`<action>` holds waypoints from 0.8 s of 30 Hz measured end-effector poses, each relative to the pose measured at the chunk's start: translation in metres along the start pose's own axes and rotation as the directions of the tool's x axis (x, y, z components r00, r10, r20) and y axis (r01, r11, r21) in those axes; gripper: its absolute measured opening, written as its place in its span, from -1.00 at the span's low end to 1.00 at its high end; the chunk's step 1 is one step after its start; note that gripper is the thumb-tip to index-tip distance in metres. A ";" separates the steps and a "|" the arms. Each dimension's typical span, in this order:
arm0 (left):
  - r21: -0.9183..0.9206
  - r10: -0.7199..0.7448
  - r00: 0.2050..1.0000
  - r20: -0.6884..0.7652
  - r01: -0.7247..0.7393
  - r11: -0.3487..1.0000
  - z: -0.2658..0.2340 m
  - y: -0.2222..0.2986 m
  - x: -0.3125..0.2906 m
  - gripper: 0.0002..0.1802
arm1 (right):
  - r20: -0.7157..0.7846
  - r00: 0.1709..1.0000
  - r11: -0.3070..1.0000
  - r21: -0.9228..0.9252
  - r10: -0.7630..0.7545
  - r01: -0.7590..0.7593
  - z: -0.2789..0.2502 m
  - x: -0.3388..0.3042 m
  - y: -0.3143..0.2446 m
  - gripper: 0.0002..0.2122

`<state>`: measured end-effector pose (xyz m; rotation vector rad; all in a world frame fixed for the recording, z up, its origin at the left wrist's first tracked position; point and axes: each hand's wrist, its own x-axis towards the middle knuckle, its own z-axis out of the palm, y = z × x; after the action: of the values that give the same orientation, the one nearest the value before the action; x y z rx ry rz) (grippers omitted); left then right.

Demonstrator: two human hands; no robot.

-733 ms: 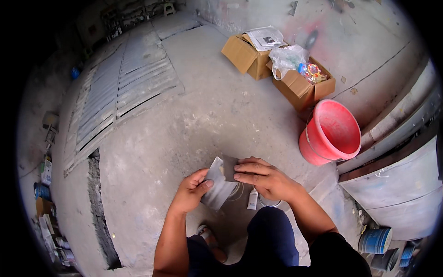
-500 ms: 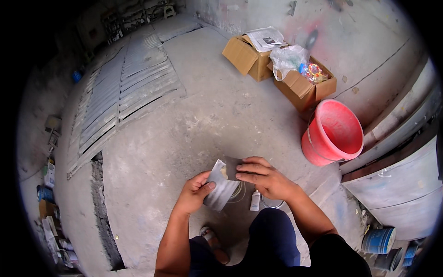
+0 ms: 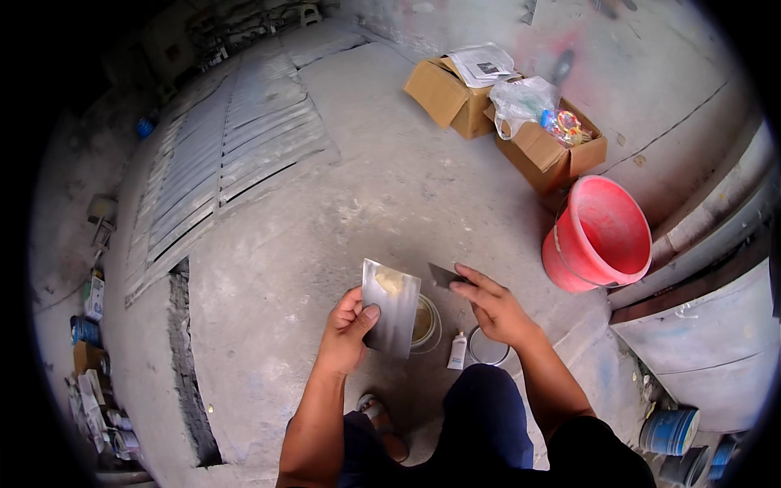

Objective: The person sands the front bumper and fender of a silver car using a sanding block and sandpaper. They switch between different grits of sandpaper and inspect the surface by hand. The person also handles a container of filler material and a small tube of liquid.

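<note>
My left hand [image 3: 348, 331] holds a flat shiny metal plate [image 3: 391, 310] upright by its lower left edge; a dab of yellowish paste [image 3: 390, 281] sits near the plate's top. My right hand [image 3: 494, 307] grips a small dark scraper blade [image 3: 444, 275] just to the right of the plate, apart from it. Below the plate on the concrete floor stands an open round tin [image 3: 423, 324] with yellowish paste inside. A small white tube [image 3: 457, 351] lies beside it, and the tin's round lid [image 3: 486, 350] rests under my right wrist.
A red plastic bucket [image 3: 602, 236] stands to the right. Two open cardboard boxes [image 3: 547, 151] with papers and a plastic bag sit behind it. A slatted metal shutter [image 3: 220, 163] lies on the floor at left. Paint cans [image 3: 669, 429] stand at lower right beside a grey wall.
My hands have moved apart: the right hand with the scraper has come off the plate to the right, leaving a dab of paste on it. The left hand has tilted the plate more upright.
</note>
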<state>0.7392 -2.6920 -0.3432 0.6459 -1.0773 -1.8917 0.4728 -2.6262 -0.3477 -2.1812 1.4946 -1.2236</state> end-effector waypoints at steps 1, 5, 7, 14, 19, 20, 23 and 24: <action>-0.048 0.020 0.998 -0.051 -0.022 0.999 0.004 0.000 0.002 -0.66 | -0.120 0.972 0.967 0.180 0.204 -0.181 0.007 -0.010 0.004 -0.52; -0.226 -0.040 0.979 -0.198 -0.006 0.974 0.008 -0.009 0.004 -0.70 | 0.051 0.879 0.554 0.759 0.474 -0.343 0.023 -0.023 -0.006 -0.62; -0.281 -0.086 0.972 -0.220 0.021 0.959 0.013 -0.013 0.005 -0.70 | 0.192 0.920 0.461 0.819 0.341 -0.342 0.035 -0.027 -0.016 -0.66; -0.249 -0.026 0.991 -0.130 -0.007 0.968 0.027 -0.013 0.000 -0.67 | 0.329 0.879 0.319 0.839 0.346 -0.440 0.045 -0.003 -0.007 -0.71; -0.148 0.093 0.974 -0.208 -0.125 0.981 0.014 -0.010 -0.002 -0.67 | 0.246 0.807 0.201 0.891 0.537 -0.406 0.035 -0.014 0.018 -0.76; -0.117 0.123 0.965 -0.230 -0.153 0.981 0.015 -0.009 -0.001 -0.67 | 0.212 0.800 0.210 0.898 0.562 -0.385 0.035 -0.017 0.016 -0.76; -0.234 0.049 0.985 -0.164 -0.087 0.968 0.016 -0.007 -0.003 -0.67 | 0.112 0.771 0.257 0.904 0.627 -0.341 0.034 -0.023 0.010 -0.76; -0.237 0.013 0.992 -0.126 -0.043 0.970 0.016 -0.010 -0.004 -0.65 | 0.082 0.761 0.284 0.898 0.643 -0.337 0.037 -0.020 0.008 -0.77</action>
<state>0.7245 -2.6790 -0.3436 0.5968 -0.7604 -1.8940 0.4916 -2.6219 -0.3859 -0.7330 1.0456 -1.5917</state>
